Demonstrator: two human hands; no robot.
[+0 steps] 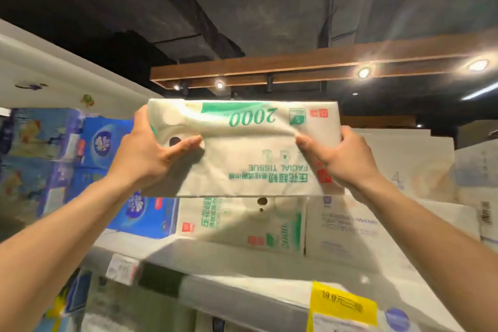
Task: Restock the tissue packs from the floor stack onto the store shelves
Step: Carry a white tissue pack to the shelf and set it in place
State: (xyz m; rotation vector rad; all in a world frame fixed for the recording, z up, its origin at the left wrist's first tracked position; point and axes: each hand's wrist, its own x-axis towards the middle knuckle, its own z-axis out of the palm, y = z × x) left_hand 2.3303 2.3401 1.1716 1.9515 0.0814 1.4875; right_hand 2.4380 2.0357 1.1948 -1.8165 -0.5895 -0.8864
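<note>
Cream plastic film with green print wraps the tissue pack [242, 148], which is held in the air at about head height, just above and in front of a matching pack [242, 224] already standing on the shelf [215, 259] at its 6 o'clock. The left hand [151, 153] grips the pack's 9 o'clock end and the right hand [347, 159] its 3 o'clock end, each with the thumb pressed into the front face and the fingers wrapped behind. The film bunches into a crease between the two thumbs, so the grip is likely on loose wrapper as much as on the block inside, and the pack could sag or slide out during the reach. Its lettering reads upside down, so it may end up shelved inverted. Laid on the standing pack, it could tip that one or slide forward off it. Blue packs [107, 140] crowd in at 9 o'clock and pale packs [347, 226] at 4 o'clock, leaving little room to either side. The fingers behind the pack are hidden, as is the landing spot's depth. The floor stack is out of view. Smaller print is blurred, and the yellow price tag [342, 304] at 5 o'clock is only partly readable.
</note>
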